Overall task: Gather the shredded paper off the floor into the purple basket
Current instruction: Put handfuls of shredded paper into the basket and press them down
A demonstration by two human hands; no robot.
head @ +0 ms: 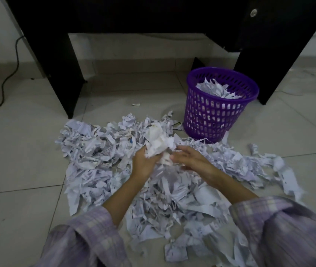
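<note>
A wide heap of shredded paper (99,151) covers the tiled floor in front of me. The purple basket (209,116) stands upright at the heap's far right edge, partly filled with shreds. My left hand (143,162) grips a white bunch of shredded paper (159,141) lifted above the heap's middle. My right hand (190,157) is beside it with fingers spread, its fingertips touching the bunch's lower right side. Both sleeves are checked lilac.
A black desk (56,60) stands ahead, with one leg on the left and a panel (280,60) right behind the basket. A black cable (4,81) runs over the floor at the far left. A small scrap (136,104) lies under the desk.
</note>
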